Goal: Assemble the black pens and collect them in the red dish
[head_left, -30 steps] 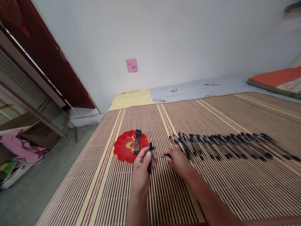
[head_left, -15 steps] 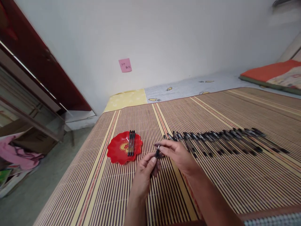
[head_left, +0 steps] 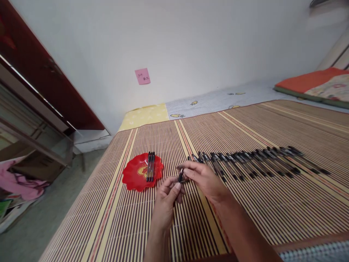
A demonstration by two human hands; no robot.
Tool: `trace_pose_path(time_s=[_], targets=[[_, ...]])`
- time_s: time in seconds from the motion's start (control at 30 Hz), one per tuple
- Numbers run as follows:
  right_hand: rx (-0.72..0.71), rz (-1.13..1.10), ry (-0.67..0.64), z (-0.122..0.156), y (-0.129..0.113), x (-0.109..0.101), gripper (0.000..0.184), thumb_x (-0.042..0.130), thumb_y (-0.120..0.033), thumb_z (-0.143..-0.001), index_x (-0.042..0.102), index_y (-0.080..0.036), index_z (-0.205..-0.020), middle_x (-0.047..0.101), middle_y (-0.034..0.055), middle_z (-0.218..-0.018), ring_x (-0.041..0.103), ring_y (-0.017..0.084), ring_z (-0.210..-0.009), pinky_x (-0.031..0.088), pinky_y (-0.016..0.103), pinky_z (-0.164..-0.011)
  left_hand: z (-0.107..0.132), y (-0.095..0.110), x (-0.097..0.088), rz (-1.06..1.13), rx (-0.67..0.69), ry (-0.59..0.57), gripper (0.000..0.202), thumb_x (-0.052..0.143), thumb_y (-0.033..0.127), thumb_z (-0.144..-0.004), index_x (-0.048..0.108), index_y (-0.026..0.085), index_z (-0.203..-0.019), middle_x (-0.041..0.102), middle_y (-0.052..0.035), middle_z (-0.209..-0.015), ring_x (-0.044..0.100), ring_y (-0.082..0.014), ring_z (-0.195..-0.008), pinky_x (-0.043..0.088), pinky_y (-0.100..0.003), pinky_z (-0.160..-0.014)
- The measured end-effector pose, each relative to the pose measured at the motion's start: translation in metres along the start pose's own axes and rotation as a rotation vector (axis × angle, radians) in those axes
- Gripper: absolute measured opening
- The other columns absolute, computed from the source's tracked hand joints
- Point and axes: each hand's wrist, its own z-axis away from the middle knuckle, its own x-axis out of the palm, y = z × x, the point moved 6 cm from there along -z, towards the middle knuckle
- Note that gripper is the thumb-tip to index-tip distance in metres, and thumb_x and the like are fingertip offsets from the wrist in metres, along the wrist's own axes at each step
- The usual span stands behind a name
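Note:
My left hand (head_left: 167, 194) is closed around a black pen (head_left: 180, 177) above the mat, its thumb on the barrel. The pen's upper end points up and away and has a small light, silvery part. My right hand (head_left: 203, 178) pinches at that upper end with thumb and fingertips. Fingers hide part of the pen, so I cannot tell whether its tip is separate. Left of my hands sits a red scalloped plate (head_left: 133, 174) with a gold print. Three black-ended pens (head_left: 151, 166) lie side by side on its right part.
A long row of black pens (head_left: 251, 163) lies slanted on the striped mat (head_left: 122, 225), right of my hands. Behind the mat are a patterned sheet (head_left: 207, 104) and a wall with a pink note (head_left: 142, 76). A folded orange quilt (head_left: 305, 82) lies far right.
The whole view has shifted slightly. Both hands stay together at the pen, and its upper part has moved a little between the fingers. The plate and the row of pens are unchanged.

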Motion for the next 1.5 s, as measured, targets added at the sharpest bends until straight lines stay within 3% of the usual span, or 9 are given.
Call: trace_pose_path(time_s=[0.1, 0.2, 0.4, 0.57, 0.73, 0.87, 1.0, 1.2, 1.5], targets=[[0.002, 0.037, 0.086, 0.000, 0.001, -0.005, 0.019, 0.077, -0.033, -0.075, 0.071, -0.019, -0.086, 0.066, -0.0003, -0.081, 0.060, 0.014, -0.076, 0.047, 0.029, -0.073, 0.000, 0.000, 0.000, -0.026, -0.005, 0.000, 0.018, 0.075, 0.032, -0.084, 0.071, 0.018, -0.094, 0.061, 0.0026, -0.069, 0.048, -0.0075, -0.059, 0.037, -0.019, -0.055], [0.015, 0.078, 0.165, -0.002, 0.003, -0.010, 0.025, 0.084, -0.035, -0.068, 0.065, -0.018, -0.073, 0.060, -0.0035, -0.069, 0.056, 0.012, -0.068, 0.045, 0.027, -0.067, 0.001, 0.003, 0.000, -0.073, 0.017, 0.025, 0.017, 0.077, 0.030, -0.082, 0.071, 0.018, -0.092, 0.062, 0.0028, -0.069, 0.050, -0.0079, -0.061, 0.038, -0.019, -0.057], [-0.010, 0.079, 0.020, -0.001, -0.001, -0.005, 0.024, 0.068, -0.040, -0.085, 0.071, -0.019, -0.098, 0.066, 0.0006, -0.082, 0.060, 0.013, -0.076, 0.046, 0.028, -0.072, 0.002, 0.002, -0.001, -0.030, -0.006, 0.020, 0.018, 0.074, 0.032, -0.085, 0.069, 0.018, -0.095, 0.062, 0.0018, -0.072, 0.050, -0.0080, -0.061, 0.038, -0.019, -0.055], [0.017, 0.114, 0.064, 0.000, -0.003, -0.006, 0.018, 0.075, -0.033, -0.076, 0.071, -0.018, -0.085, 0.066, -0.0007, -0.079, 0.060, 0.013, -0.075, 0.048, 0.029, -0.074, 0.003, 0.000, 0.000, -0.036, -0.014, 0.012, 0.017, 0.074, 0.031, -0.085, 0.069, 0.018, -0.093, 0.061, 0.0022, -0.070, 0.048, -0.0079, -0.059, 0.038, -0.019, -0.054], [-0.019, 0.187, 0.167, -0.003, -0.003, -0.006, 0.021, 0.076, -0.035, -0.074, 0.066, -0.018, -0.076, 0.062, -0.0020, -0.072, 0.058, 0.013, -0.071, 0.046, 0.029, -0.070, 0.003, 0.007, 0.001, -0.104, 0.057, 0.090, 0.016, 0.075, 0.030, -0.083, 0.070, 0.018, -0.092, 0.060, 0.0023, -0.072, 0.049, -0.0083, -0.063, 0.040, -0.019, -0.057], [-0.038, 0.152, 0.078, -0.002, -0.004, 0.001, 0.022, 0.072, -0.038, -0.080, 0.069, -0.018, -0.089, 0.063, -0.0013, -0.077, 0.059, 0.013, -0.074, 0.047, 0.028, -0.071, 0.002, 0.006, 0.004, -0.020, 0.020, 0.070, 0.018, 0.075, 0.031, -0.083, 0.069, 0.017, -0.092, 0.060, 0.0023, -0.069, 0.047, -0.0077, -0.058, 0.038, -0.018, -0.053], [-0.059, 0.177, 0.074, 0.000, -0.007, 0.003, 0.021, 0.071, -0.038, -0.081, 0.068, -0.018, -0.077, 0.060, -0.0022, -0.071, 0.055, 0.013, -0.070, 0.045, 0.027, -0.069, 0.002, 0.005, 0.005, -0.015, 0.023, 0.072, 0.020, 0.076, 0.032, -0.081, 0.069, 0.017, -0.091, 0.061, 0.0021, -0.068, 0.047, -0.0076, -0.055, 0.037, -0.018, -0.051], [-0.054, 0.152, 0.224, -0.001, -0.003, 0.001, 0.026, 0.075, -0.041, -0.074, 0.063, -0.019, -0.068, 0.056, -0.0034, -0.064, 0.051, 0.013, -0.063, 0.043, 0.027, -0.062, 0.009, 0.021, 0.005, -0.366, 0.176, 0.225, 0.014, 0.069, 0.030, -0.086, 0.072, 0.019, -0.093, 0.062, 0.0016, -0.068, 0.053, -0.0121, -0.058, 0.043, -0.023, -0.057], [-0.088, 0.242, 0.262, -0.004, 0.000, 0.002, 0.026, 0.070, -0.041, -0.078, 0.062, -0.018, -0.069, 0.056, -0.0027, -0.064, 0.052, 0.014, -0.064, 0.043, 0.027, -0.062, 0.019, 0.037, 0.003, -0.714, 0.394, 0.384, 0.012, 0.071, 0.026, -0.083, 0.077, 0.025, -0.093, 0.074, -0.0051, -0.082, 0.067, -0.0224, -0.078, 0.049, -0.031, -0.074]])
